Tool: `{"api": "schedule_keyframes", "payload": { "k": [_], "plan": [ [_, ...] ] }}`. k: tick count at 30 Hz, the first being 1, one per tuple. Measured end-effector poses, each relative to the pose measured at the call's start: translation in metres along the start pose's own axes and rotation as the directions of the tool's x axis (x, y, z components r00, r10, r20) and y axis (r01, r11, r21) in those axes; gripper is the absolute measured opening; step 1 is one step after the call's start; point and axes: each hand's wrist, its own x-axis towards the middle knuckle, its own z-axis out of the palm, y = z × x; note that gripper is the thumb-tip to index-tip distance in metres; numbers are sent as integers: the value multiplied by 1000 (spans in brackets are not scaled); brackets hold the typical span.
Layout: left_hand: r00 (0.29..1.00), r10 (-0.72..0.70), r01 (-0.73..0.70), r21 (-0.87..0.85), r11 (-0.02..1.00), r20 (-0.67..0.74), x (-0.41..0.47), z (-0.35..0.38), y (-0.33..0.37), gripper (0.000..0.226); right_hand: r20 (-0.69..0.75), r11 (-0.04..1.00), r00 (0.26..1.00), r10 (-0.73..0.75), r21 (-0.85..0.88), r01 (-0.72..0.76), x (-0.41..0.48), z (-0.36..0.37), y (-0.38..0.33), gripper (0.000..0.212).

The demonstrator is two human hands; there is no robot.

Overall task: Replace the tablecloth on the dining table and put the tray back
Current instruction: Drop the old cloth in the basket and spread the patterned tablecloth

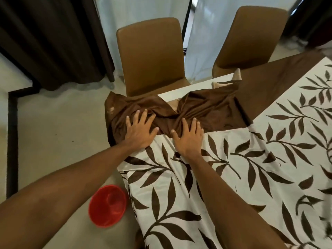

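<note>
Forearms (pixel 62 182) are stretched over the leaf-patterned tablecloth (pixel 215 177). The left hand (pixel 139 131) and right hand (pixel 188 139) are laid flat, fingers (pixel 142 119) spread, on its bunched brown border (pixel 206 108) at the bench's (pixel 188 88) far-left corner. Uneven pushing could drag the cloth off-square.

The tablecloth (pixel 233 177) is smooth cloth with a soft sheen, its brown border (pixel 206 108) satiny and creased. The chairs (pixel 152 56) look like smooth leather. The red bowl (pixel 107 205) is glossy plastic.
</note>
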Motion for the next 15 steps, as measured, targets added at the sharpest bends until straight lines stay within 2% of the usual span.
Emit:
{"api": "schedule_keyframes", "payload": {
  "k": [2, 5, 8, 9, 10, 11, 13, 14, 15],
  "plan": [
    [998, -60, 59, 19, 998, 11, 7, -10, -18, 66, 103, 997, 992, -75, 41, 71, 11, -2, -16, 71],
    [971, -240, 239, 26, 971, 19, 15, -19, -48, 68, 244, 981, 955, -168, 137, 138, 29, -12, -42, 64],
    [921, -389, 387, 64, 920, 20, 19, -29, -62, 71, 332, 914, 904, -271, 382, 134, 44, -20, -54, 56],
    [915, -403, 402, 75, 912, -11, 20, -32, -62, 71, 280, 869, 913, -296, 475, 136, 45, -23, -53, 54],
    [917, -395, 398, 81, 914, -51, 21, -34, -60, 71, 166, 829, 942, -291, 536, 162, 45, -27, -50, 51],
    [926, -367, 374, 79, 924, -88, 21, -37, -56, 71, 25, 831, 971, -236, 523, 189, 45, -30, -44, 47],
    [954, -252, 261, 36, 965, -165, 23, -37, -45, 69, -215, 924, 976, -14, 370, 95, 42, -33, -28, 40],
    [963, -190, 193, -3, 981, -189, 22, -36, -38, 67, -252, 954, 964, 83, 299, -4, 40, -33, -20, 41],
    [973, -129, 123, -43, 992, -191, 22, -34, -29, 65, -203, 966, 968, 146, 240, -95, 37, -31, -13, 46]
  ]
}}
